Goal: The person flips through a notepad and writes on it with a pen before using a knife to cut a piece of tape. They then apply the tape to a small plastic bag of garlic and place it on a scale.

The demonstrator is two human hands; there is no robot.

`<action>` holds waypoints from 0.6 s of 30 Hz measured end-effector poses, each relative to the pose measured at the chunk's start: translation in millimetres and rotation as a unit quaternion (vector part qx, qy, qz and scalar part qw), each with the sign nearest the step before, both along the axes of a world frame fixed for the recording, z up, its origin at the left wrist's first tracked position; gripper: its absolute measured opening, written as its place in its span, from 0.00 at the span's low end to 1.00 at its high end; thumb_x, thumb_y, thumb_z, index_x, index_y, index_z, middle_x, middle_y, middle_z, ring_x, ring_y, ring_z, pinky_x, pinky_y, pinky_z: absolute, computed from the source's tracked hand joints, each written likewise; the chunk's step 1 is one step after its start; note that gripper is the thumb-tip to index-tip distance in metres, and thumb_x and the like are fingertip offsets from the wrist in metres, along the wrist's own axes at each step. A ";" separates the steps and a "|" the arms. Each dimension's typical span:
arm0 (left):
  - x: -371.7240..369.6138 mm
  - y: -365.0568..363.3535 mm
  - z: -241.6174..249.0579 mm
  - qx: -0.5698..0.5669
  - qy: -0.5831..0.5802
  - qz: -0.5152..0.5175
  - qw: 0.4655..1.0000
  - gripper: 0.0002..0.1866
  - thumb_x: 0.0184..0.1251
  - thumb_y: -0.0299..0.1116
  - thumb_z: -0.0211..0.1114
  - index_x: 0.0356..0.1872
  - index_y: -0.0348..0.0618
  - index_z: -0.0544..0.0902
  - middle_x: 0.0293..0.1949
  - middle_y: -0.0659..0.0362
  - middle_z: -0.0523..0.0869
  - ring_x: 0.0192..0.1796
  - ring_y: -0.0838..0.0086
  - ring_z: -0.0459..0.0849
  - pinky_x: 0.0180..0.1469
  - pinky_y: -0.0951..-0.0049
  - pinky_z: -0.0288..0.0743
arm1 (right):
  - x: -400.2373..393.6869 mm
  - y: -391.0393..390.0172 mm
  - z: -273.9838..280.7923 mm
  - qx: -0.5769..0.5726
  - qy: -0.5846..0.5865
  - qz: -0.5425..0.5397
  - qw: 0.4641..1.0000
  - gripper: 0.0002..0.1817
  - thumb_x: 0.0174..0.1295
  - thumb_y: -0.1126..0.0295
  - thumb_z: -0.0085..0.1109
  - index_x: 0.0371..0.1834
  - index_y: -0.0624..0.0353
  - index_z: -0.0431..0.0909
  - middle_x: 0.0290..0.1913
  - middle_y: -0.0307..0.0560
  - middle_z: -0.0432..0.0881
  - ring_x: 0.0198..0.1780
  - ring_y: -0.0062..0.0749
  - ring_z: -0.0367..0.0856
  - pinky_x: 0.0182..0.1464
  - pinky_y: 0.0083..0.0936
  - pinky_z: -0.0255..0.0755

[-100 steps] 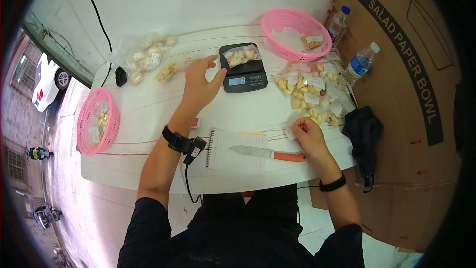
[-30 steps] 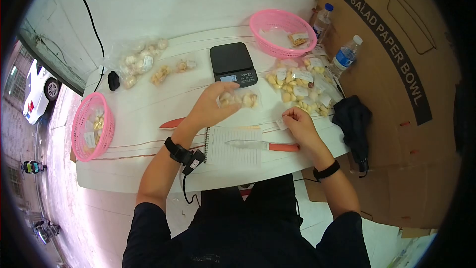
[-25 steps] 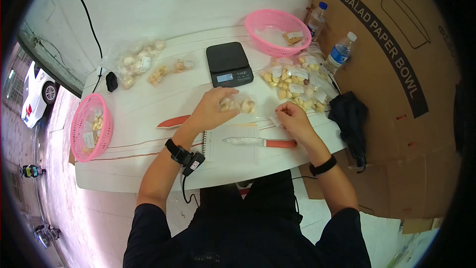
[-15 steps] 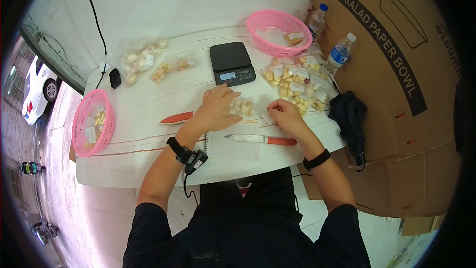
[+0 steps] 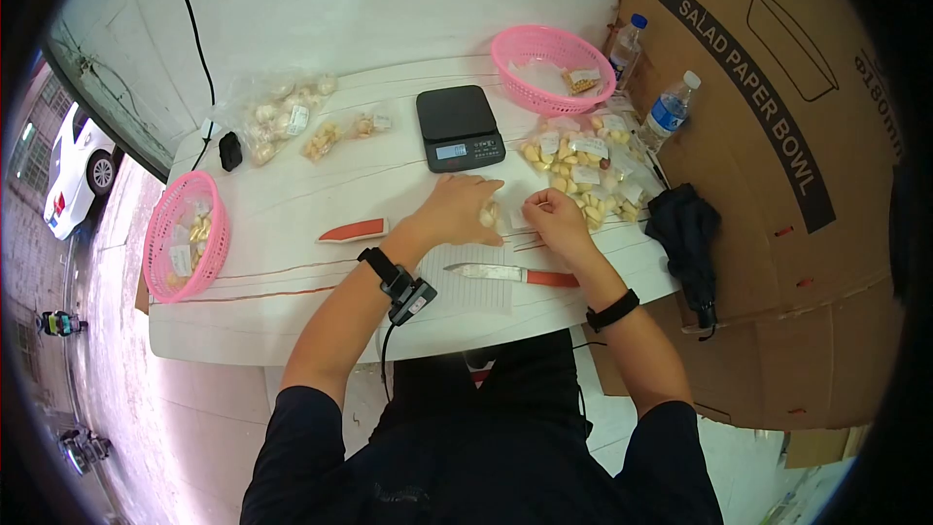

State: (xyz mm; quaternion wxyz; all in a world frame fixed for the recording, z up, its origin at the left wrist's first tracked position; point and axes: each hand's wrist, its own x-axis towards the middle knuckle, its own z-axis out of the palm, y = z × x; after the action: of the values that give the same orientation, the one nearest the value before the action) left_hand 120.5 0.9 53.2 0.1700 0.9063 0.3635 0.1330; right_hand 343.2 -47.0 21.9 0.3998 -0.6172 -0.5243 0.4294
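Note:
In the head view, my left hand [image 5: 461, 210] curves around a small clear bag of pale garlic [image 5: 490, 215], with the thumb on its near side and the fingers on its far side. Part of that bag is hidden under the palm. My right hand [image 5: 558, 219] pinches the bag's clear plastic at its right end, thumb against forefinger. Just below both hands, a knife [image 5: 496, 272] with a red handle lies across a lined notebook [image 5: 471, 299]. Left of my left wrist is a red knife sheath or second handle [image 5: 354, 230]. A black digital scale [image 5: 459, 126] stands beyond my left hand.
Bags of peeled garlic cloves [image 5: 583, 170] lie at right, near a pink basket [image 5: 505, 47], bottles [image 5: 669, 113] and a folded umbrella [image 5: 685, 228]. Bagged garlic bulbs [image 5: 277, 117], small bags [image 5: 324, 139] and another pink basket [image 5: 220, 238] are at left. A large carton [image 5: 739, 262] borders the right side.
My left hand has moved right, from beside the small bag to around it. My right hand stays at about the same place, still pinching.

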 end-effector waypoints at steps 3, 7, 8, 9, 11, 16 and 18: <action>-2.8 -1.8 2.7 -0.003 -0.043 0.001 0.999 0.43 0.49 0.49 0.80 0.67 0.40 0.77 0.54 0.46 0.84 0.61 0.52 0.80 0.65 0.56 0.71 | -6.8 0.0 4.5 -0.001 0.019 -0.022 1.000 0.11 0.62 0.65 0.66 0.41 0.61 0.83 0.33 0.42 0.87 0.34 0.22 0.82 0.38 0.21 0.75; -8.3 -2.6 4.5 -0.064 -0.146 0.000 0.987 0.39 0.49 0.42 0.79 0.64 0.39 0.78 0.50 0.47 0.84 0.54 0.54 0.83 0.58 0.59 0.77 | -12.8 0.5 3.8 0.033 0.043 -0.039 0.998 0.10 0.65 0.65 0.65 0.43 0.60 0.82 0.32 0.40 0.86 0.32 0.19 0.80 0.37 0.21 0.73; -9.8 -5.4 5.0 -0.067 -0.175 0.017 0.982 0.38 0.49 0.40 0.80 0.64 0.39 0.78 0.50 0.48 0.84 0.53 0.55 0.84 0.56 0.61 0.78 | -15.1 0.0 4.8 0.051 0.065 -0.040 0.996 0.10 0.67 0.65 0.64 0.43 0.60 0.81 0.32 0.39 0.85 0.32 0.18 0.79 0.37 0.20 0.73; -11.1 -7.9 5.7 -0.069 -0.204 0.035 0.976 0.38 0.49 0.38 0.80 0.64 0.38 0.78 0.49 0.48 0.84 0.51 0.57 0.85 0.55 0.62 0.80 | -18.1 -0.6 7.8 0.051 0.065 -0.041 0.996 0.10 0.67 0.65 0.64 0.43 0.60 0.81 0.32 0.39 0.85 0.32 0.18 0.79 0.37 0.20 0.73; -13.6 -9.9 4.3 -0.059 -0.223 0.040 0.972 0.37 0.50 0.38 0.80 0.64 0.38 0.78 0.50 0.49 0.84 0.52 0.58 0.85 0.56 0.63 0.79 | -24.0 -1.5 13.9 0.082 0.084 -0.034 0.992 0.09 0.69 0.66 0.64 0.43 0.60 0.80 0.31 0.37 0.84 0.32 0.17 0.78 0.36 0.19 0.72; -19.2 -17.9 7.0 -0.053 -0.251 0.067 0.964 0.38 0.51 0.37 0.81 0.65 0.38 0.78 0.53 0.50 0.85 0.54 0.61 0.84 0.58 0.65 0.79 | -39.1 0.1 23.0 0.139 0.049 -0.034 0.989 0.09 0.69 0.65 0.63 0.42 0.60 0.80 0.30 0.37 0.83 0.31 0.18 0.77 0.35 0.20 0.71; -21.9 -20.6 4.3 -0.026 -0.273 0.072 0.959 0.40 0.52 0.37 0.81 0.68 0.39 0.76 0.55 0.50 0.84 0.55 0.61 0.84 0.58 0.66 0.79 | -45.6 -0.2 30.0 0.167 0.025 -0.038 0.985 0.09 0.69 0.65 0.63 0.42 0.59 0.80 0.30 0.38 0.83 0.30 0.19 0.77 0.34 0.20 0.71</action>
State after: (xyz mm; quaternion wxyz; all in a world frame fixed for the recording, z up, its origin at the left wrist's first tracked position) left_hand 98.6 -19.7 57.5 0.2766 0.8024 0.3706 0.3773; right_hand 297.6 -47.1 51.9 0.5263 -0.5504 -0.5548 0.3350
